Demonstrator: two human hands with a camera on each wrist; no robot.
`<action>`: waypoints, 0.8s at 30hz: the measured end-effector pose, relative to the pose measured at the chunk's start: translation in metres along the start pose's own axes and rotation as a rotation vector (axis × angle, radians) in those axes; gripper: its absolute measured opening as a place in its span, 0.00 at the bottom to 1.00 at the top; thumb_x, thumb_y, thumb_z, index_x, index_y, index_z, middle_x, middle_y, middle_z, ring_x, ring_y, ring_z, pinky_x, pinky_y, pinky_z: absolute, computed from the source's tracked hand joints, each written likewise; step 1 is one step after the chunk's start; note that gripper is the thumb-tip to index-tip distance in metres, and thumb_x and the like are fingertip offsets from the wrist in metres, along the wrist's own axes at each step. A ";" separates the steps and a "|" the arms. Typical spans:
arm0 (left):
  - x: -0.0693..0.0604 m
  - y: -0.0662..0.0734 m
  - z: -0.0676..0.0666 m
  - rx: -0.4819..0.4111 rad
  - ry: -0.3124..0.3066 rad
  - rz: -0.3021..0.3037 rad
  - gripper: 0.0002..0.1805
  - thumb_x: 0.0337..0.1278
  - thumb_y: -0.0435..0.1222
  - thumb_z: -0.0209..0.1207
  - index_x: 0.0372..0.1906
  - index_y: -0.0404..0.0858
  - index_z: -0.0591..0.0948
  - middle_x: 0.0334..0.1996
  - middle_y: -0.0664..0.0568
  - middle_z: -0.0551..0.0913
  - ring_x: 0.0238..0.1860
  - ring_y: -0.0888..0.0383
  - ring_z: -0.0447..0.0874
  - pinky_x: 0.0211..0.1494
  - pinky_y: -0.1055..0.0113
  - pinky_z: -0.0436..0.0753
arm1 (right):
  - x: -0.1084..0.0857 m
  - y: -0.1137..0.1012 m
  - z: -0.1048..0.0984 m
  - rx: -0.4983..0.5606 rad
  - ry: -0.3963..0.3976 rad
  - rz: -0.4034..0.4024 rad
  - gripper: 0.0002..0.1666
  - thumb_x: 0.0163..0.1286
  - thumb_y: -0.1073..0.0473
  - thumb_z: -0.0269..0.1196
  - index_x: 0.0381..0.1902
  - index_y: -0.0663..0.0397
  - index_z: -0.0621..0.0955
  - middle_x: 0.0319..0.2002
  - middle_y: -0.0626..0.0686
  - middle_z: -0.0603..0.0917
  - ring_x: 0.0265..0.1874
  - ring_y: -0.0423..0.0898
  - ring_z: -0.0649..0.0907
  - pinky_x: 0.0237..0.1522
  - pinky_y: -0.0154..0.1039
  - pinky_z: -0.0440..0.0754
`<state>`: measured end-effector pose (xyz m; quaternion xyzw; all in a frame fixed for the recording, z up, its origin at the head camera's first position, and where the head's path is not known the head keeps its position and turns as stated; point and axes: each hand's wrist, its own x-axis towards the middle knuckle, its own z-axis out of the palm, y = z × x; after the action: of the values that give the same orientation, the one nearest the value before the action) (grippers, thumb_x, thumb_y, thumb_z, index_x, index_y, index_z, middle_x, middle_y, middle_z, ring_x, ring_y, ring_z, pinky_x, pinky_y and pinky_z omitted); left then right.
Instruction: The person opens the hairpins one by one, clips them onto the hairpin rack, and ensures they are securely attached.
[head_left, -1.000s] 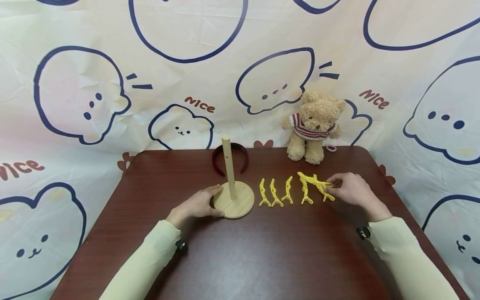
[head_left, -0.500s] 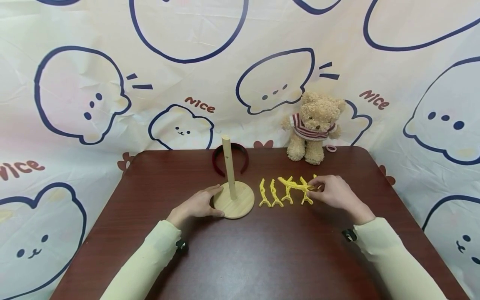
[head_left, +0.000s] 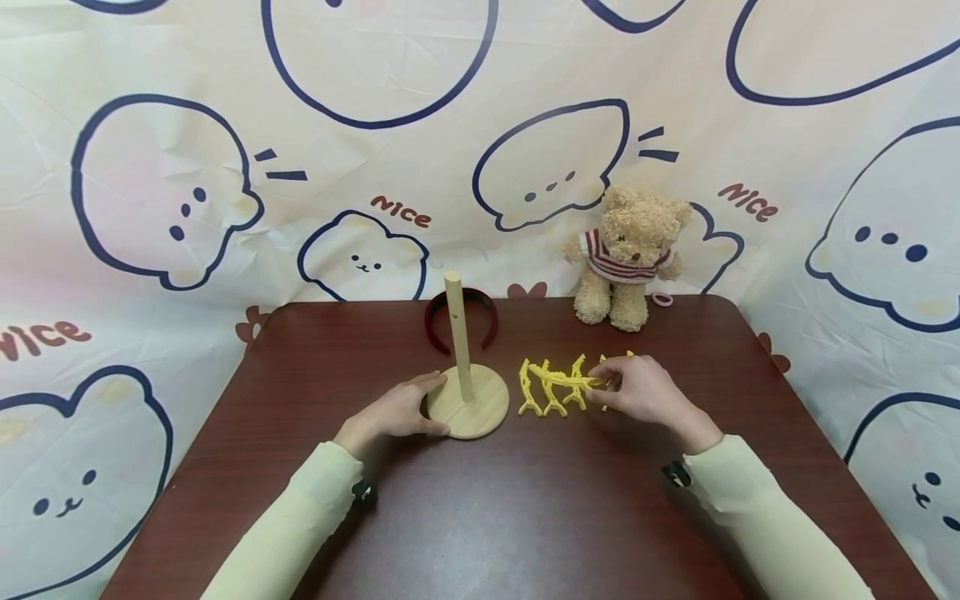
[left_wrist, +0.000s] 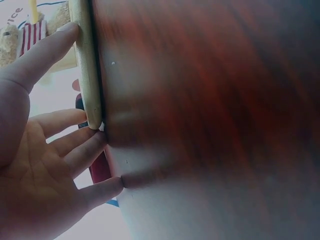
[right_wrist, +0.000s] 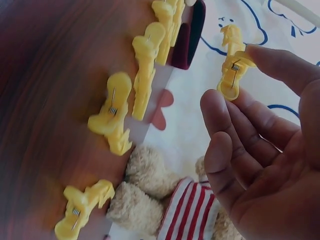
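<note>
A round wooden base (head_left: pixel 483 412) with an upright post (head_left: pixel 460 346) stands on the table. My left hand (head_left: pixel 395 408) grips its left rim; the left wrist view has the thumb and fingers of that hand (left_wrist: pixel 37 160) against the edge of the base (left_wrist: pixel 89 70). Between thumb and fingertips, my right hand (head_left: pixel 648 393) pinches a yellow clip (head_left: pixel 558 379), its far end pointing left above other yellow clips (head_left: pixel 528 393). In the right wrist view this hand (right_wrist: pixel 275 130) holds the clip (right_wrist: pixel 231 67) by its handle end, above the table. Part of the row is hidden behind the hand.
A dark red headband (head_left: pixel 491 321) lies behind the post. At the back right of the table (head_left: pixel 480 517) sits a teddy bear (head_left: pixel 632 242) in a striped top, with a small pink ring (head_left: pixel 662 298) beside it. A printed cloth hangs behind.
My right hand has moved left with the pinched clip, from the right end of the row to above its left part. The left hand and the wooden stand have stayed in place.
</note>
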<state>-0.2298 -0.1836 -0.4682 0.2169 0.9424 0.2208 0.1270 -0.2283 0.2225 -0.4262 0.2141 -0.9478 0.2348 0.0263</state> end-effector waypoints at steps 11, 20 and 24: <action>-0.001 0.002 -0.001 0.007 0.001 -0.009 0.54 0.48 0.52 0.74 0.76 0.34 0.62 0.75 0.36 0.63 0.75 0.40 0.63 0.74 0.45 0.68 | 0.008 -0.016 0.016 0.021 -0.031 -0.062 0.16 0.58 0.48 0.74 0.41 0.49 0.89 0.28 0.40 0.88 0.29 0.35 0.84 0.34 0.36 0.82; 0.000 0.001 -0.001 0.001 0.002 -0.005 0.54 0.47 0.51 0.74 0.76 0.33 0.62 0.75 0.36 0.63 0.75 0.40 0.63 0.74 0.45 0.67 | 0.013 -0.027 0.024 0.035 -0.020 -0.121 0.13 0.58 0.51 0.75 0.41 0.48 0.89 0.34 0.43 0.90 0.30 0.36 0.85 0.35 0.37 0.83; 0.001 0.001 0.000 0.001 0.008 0.000 0.53 0.47 0.51 0.74 0.75 0.33 0.63 0.74 0.36 0.64 0.75 0.40 0.64 0.74 0.46 0.67 | 0.017 -0.034 0.027 0.052 -0.025 -0.137 0.13 0.59 0.52 0.74 0.42 0.49 0.89 0.34 0.43 0.90 0.31 0.35 0.85 0.36 0.37 0.84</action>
<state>-0.2303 -0.1827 -0.4676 0.2160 0.9430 0.2214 0.1230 -0.2281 0.1768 -0.4330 0.2821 -0.9247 0.2543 0.0250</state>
